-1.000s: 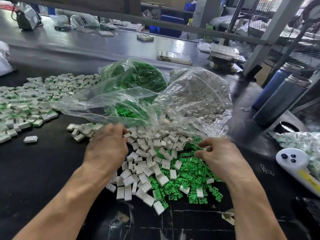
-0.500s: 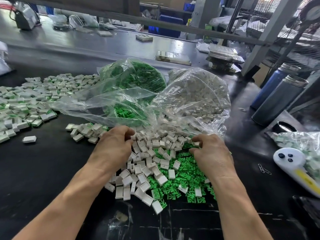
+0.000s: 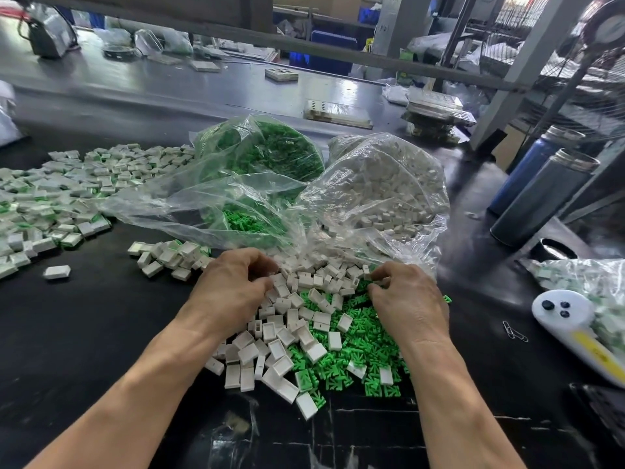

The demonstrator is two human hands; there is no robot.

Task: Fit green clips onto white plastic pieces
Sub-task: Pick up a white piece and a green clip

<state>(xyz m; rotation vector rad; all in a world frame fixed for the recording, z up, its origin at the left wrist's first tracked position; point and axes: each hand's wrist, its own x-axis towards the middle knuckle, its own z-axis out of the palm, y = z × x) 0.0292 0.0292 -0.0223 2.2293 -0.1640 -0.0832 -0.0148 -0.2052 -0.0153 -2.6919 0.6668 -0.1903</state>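
Centre frame, we note a heap of white plastic pieces (image 3: 287,319), small boxy open shells, spilling over a bed of green clips (image 3: 362,336), glossy and pronged. Our left hand (image 3: 230,289) rests on the heap's left edge, fingers curled into the pieces; whether it pinches one we cannot tell. Our right hand (image 3: 409,299) curls its fingertips at the clips' upper right. Behind, two crinkled clear bags (image 3: 382,184) hold more. Upper left, fitted pieces (image 3: 61,201) scatter over the black worktable (image 3: 84,333). Two metal flasks (image 3: 541,194) stand right.
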